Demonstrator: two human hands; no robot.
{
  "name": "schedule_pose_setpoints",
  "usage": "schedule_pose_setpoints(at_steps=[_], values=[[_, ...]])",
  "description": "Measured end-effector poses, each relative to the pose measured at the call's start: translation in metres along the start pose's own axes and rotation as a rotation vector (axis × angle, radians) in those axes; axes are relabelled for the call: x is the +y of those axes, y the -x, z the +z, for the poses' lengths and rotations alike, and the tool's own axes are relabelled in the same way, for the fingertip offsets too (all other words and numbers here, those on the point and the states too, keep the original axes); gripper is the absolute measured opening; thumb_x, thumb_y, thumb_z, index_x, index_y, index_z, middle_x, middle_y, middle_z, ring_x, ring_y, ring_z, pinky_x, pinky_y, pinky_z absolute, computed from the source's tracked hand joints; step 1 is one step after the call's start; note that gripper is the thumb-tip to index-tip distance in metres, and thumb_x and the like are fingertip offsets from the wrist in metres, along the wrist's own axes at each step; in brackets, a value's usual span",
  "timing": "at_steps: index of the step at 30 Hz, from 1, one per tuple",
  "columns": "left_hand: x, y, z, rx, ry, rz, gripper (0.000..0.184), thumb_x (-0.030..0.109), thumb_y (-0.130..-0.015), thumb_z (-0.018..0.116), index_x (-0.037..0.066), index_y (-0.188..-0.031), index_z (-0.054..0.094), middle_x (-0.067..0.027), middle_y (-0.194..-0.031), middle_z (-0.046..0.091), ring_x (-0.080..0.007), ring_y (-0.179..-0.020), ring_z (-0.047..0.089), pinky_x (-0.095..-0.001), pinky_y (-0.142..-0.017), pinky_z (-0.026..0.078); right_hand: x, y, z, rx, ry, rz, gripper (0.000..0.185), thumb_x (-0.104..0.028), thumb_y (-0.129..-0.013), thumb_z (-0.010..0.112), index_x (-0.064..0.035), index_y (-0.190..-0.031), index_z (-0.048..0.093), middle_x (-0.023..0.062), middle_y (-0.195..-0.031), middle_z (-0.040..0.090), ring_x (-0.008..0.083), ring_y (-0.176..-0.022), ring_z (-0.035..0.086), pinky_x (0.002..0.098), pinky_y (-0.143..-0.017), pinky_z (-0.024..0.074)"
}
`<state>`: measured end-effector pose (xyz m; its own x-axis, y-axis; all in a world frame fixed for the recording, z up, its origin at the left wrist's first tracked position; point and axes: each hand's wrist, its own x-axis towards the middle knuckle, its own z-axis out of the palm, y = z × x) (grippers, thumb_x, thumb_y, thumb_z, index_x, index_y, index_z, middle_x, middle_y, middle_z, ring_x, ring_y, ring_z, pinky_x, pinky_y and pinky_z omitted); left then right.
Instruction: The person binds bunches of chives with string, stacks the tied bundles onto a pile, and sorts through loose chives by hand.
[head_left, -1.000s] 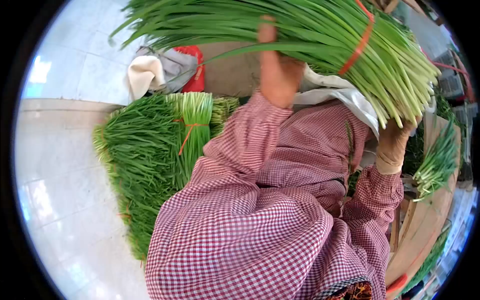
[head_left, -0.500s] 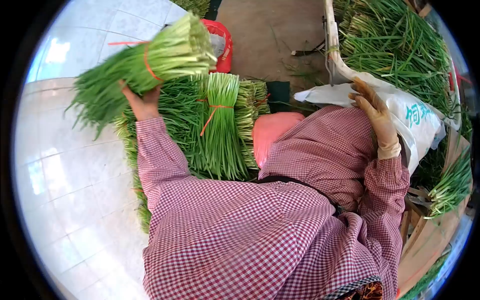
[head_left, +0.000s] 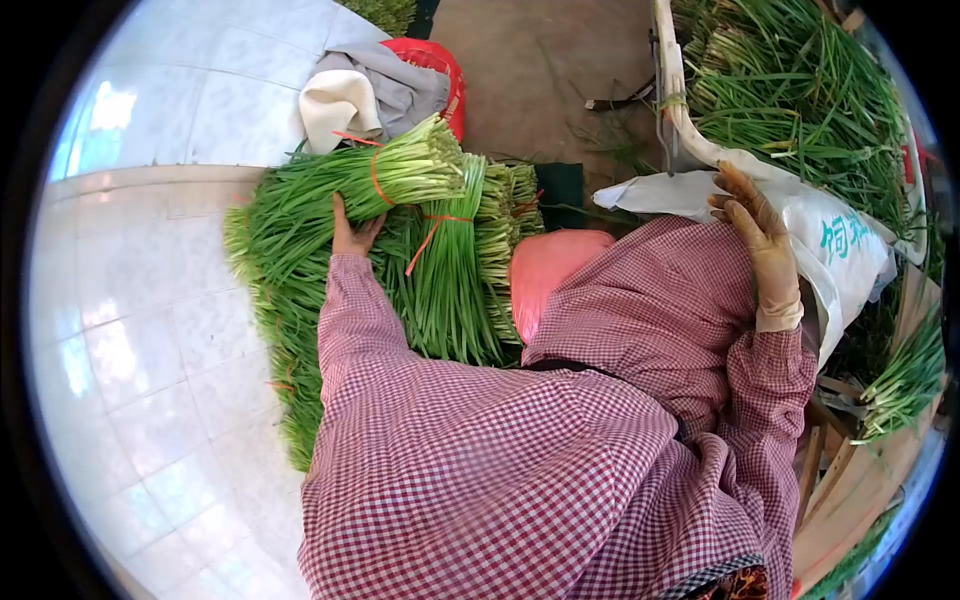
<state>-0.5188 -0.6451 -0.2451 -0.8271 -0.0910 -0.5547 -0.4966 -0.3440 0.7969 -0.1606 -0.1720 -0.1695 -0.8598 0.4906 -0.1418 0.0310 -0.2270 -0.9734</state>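
Pale tiled floor (head_left: 140,430) at left, brown floor (head_left: 540,60) ahead. Left grip (head_left: 354,232) closed on the near side of a garlic chive bundle (head_left: 330,195), slantwise atop a larger chive pile (head_left: 300,330); orange tie (head_left: 377,180) around it, presumably to keep stalks aligned. Right grip (head_left: 757,232) gloved, empty, fingers spread, just beside a white sack (head_left: 850,265), probably draped as a shield for clothing. Farther out, loose chives (head_left: 800,100) inside a white-rimmed container (head_left: 680,115); beyond the pile, grey cloth (head_left: 405,92) against a red bag (head_left: 456,85), contents unclear.

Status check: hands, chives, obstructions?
Left hand on tied chive bundle. Right hand gloved, open, empty. Bundle lying across chive pile. Nothing visibly blocking.
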Motion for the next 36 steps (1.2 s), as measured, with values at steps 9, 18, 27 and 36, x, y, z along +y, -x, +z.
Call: schedule_pose_setpoints(at_steps=[9, 18, 27, 36], values=[[0.009, 0.081, 0.043, 0.097, -0.185, -0.052, 0.084, 0.044, -0.068, 0.073, 0.011, -0.132, 0.03, -0.0158, -0.129, 0.033, -0.0327, -0.119, 0.036, -0.0429, -0.096, 0.042, 0.001, -0.002, -0.003, -0.018, -0.005, 0.016, 0.038, -0.008, -0.089, 0.051, 0.0005, -0.125, 0.045, 0.0115, -0.118, 0.052, 0.018, -0.101, 0.055, 0.0271, -0.089, 0.0418], [-0.029, 0.042, 0.013, -0.025, -0.117, -0.063, 0.077, 0.045, -0.076, 0.065, 0.007, -0.132, 0.028, -0.0149, -0.135, 0.031, -0.033, -0.12, 0.037, -0.0478, -0.098, 0.039, 0.0, 0.001, 0.001, 0.011, 0.018, 0.004, 0.037, -0.006, -0.089, 0.049, 0.0014, -0.125, 0.045, 0.0118, -0.116, 0.052, 0.0173, -0.101, 0.054, 0.0263, -0.09, 0.0414], [-0.004, 0.088, 0.019, -0.272, -0.527, -0.249, 0.102, 0.077, -0.066, 0.048, 0.003, -0.133, 0.03, -0.0164, -0.122, 0.046, -0.0314, -0.109, 0.048, -0.0443, -0.094, 0.037, 0.001, 0.004, -0.002, -0.005, -0.012, -0.019, 0.038, -0.006, -0.089, 0.05, 0.0004, -0.126, 0.044, 0.0121, -0.118, 0.052, 0.0176, -0.102, 0.054, 0.0276, -0.09, 0.0415], [0.047, 0.1, 0.096, -0.46, -1.0, 0.683, 0.052, 0.048, -0.09, 0.038, 0.004, -0.114, 0.051, -0.0128, -0.09, 0.059, -0.0212, -0.085, 0.058, -0.0339, -0.074, 0.047, 0.001, 0.006, -0.002, -0.01, -0.02, -0.04, 0.036, -0.006, -0.089, 0.049, 0.002, -0.124, 0.045, 0.0125, -0.116, 0.053, 0.0178, -0.099, 0.055, 0.0275, -0.09, 0.0428]])
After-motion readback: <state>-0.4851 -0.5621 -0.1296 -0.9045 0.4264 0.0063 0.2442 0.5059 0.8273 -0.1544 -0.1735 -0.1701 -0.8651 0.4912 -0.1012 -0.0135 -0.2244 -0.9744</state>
